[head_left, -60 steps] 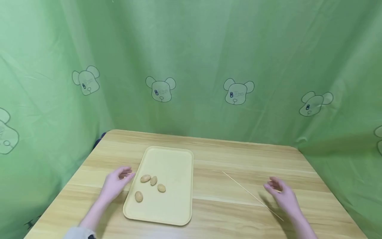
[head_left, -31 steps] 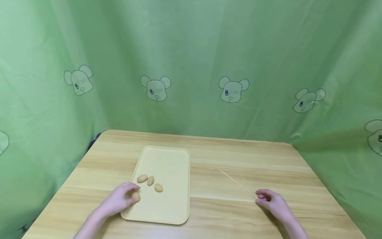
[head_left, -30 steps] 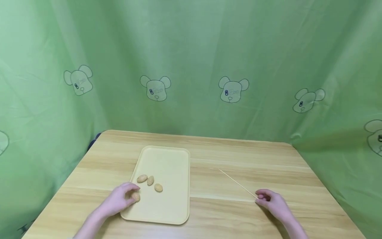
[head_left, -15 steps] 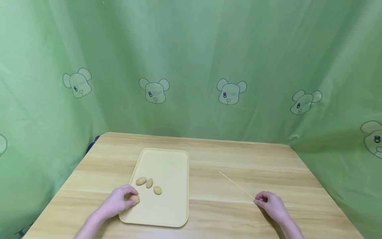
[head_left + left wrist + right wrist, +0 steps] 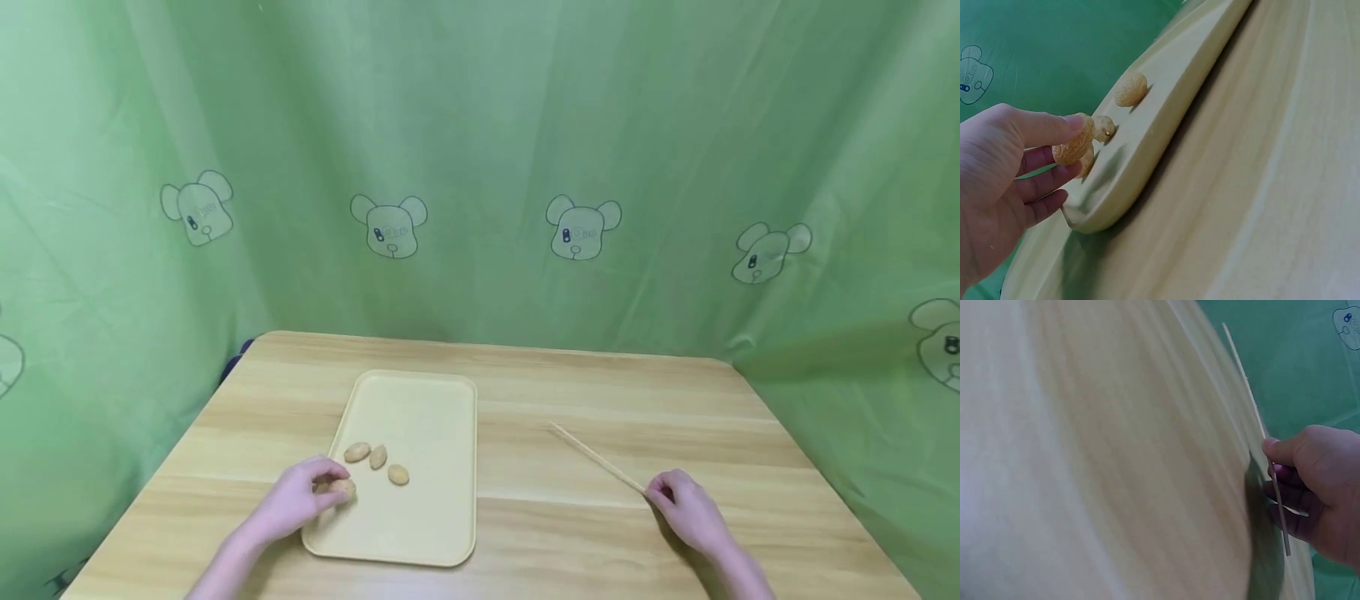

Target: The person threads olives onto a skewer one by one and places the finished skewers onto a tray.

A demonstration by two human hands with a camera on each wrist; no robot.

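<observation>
My left hand (image 5: 294, 500) pinches a wrinkled golden-brown oval ball (image 5: 1071, 149) between thumb and fingers, over the near left part of the cream tray (image 5: 427, 525). In the left wrist view the held ball looks raised off the tray. Three similar balls lie on the tray: one at the left (image 5: 357, 452), one beside it (image 5: 378, 457) and one a little nearer (image 5: 398, 474). To the right, my right hand (image 5: 690, 512) pinches a thin bamboo skewer (image 5: 1245, 384) near its near end. Its far end points away and leftward.
The tray lies on a light wood-grain table (image 5: 562, 542) with rounded corners. A green curtain (image 5: 480, 167) printed with bear heads hangs around the back and both sides.
My left hand has come from beside the tray, taken hold of the nearest ball and raised it slightly. My right hand has come down to the skewer and pinched it.
</observation>
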